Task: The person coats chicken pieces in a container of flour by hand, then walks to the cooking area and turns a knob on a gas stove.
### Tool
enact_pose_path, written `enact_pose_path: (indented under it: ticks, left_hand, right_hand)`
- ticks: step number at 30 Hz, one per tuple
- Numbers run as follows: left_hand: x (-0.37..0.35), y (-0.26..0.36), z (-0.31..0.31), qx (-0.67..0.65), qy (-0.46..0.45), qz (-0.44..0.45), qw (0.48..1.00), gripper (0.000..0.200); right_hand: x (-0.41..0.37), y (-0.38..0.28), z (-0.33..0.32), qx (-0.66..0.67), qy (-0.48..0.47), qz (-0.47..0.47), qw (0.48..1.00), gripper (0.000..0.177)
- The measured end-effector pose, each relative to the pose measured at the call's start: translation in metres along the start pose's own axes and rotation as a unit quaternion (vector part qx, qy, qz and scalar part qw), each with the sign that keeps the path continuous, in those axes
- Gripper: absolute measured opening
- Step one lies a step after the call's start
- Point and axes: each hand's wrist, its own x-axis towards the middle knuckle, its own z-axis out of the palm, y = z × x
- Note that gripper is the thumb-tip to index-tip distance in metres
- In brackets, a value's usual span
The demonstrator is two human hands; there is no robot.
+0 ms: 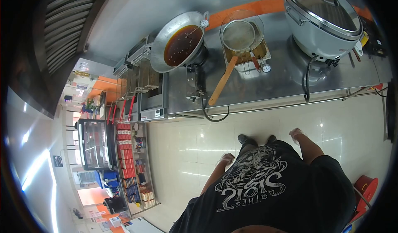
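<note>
My left hand (227, 158), in a clear plastic glove, hangs over the floor beside my body, loosely open and with nothing visible in it. On the other side my right hand (297, 134), also gloved, is held out from my body, its fingers loosely curled and nothing seen in them. Both hands are apart from the steel counter (273, 82). On it a wide metal wok (159, 53) holds dark brown liquid (180, 46) with a dial thermometer (203, 23). Round mesh strainers (238, 36) rest over a metal pan (265, 55), one with a long wooden handle (224, 80).
A large lidded cooker (317, 36) stands at the counter's right, its black cord (308, 79) hanging over the edge. Fryer baskets (147, 77) with red handles are at left, near shelves of red boxes (126, 153). A red bin-like object (367, 189) sits at lower right.
</note>
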Motion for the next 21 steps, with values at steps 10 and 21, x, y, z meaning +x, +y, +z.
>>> enact_pose_path:
  ticks: [10,21]
  left_hand:
    - [-0.013,0.019,-0.018,-0.043,-0.021,-0.042,0.998,0.027]
    - [-0.014,0.016,-0.014,-0.114,0.015,-0.068,0.991,0.028]
  right_hand:
    - [0.020,0.012,0.021,-0.178,0.002,-0.097,0.979,0.027]
    - [0.013,0.010,0.015,-0.218,0.012,-0.129,0.967,0.020]
